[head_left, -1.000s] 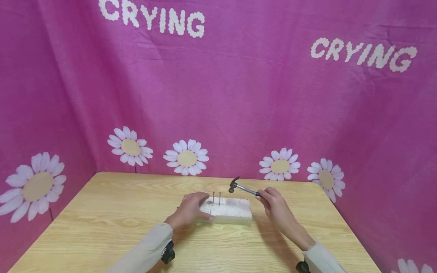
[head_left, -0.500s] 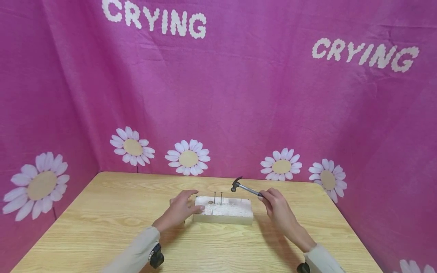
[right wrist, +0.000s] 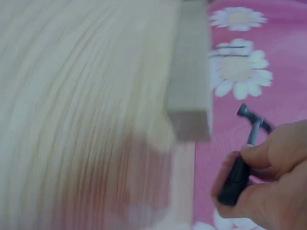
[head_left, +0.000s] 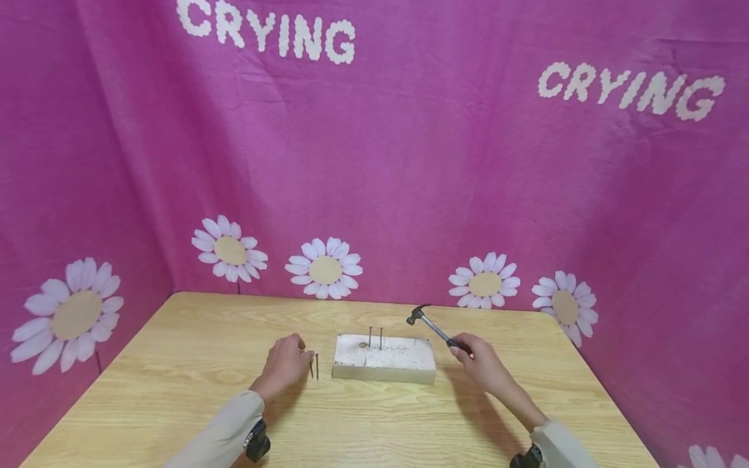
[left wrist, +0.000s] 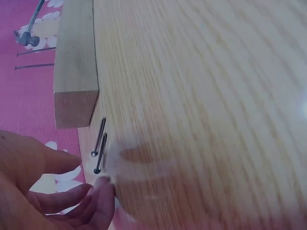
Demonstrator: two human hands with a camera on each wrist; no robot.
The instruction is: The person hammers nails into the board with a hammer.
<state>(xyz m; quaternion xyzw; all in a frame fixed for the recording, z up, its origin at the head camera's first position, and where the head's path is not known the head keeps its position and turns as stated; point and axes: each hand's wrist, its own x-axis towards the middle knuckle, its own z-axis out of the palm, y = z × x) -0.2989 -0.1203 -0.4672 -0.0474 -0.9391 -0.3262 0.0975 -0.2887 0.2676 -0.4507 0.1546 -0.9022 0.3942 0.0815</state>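
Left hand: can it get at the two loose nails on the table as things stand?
Likely yes: the left hand is right beside the loose nails, holding nothing, with no visible obstacle between; the wooden block sits beyond them.

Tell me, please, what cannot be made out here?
Tips of standing nails: head view, hidden by block.
Underside of block: head view, hidden by table.
Whether left grip touches loose nails: head view, it overlaps one.
Rest of right sleeve: head view, cut off by bottom edge.
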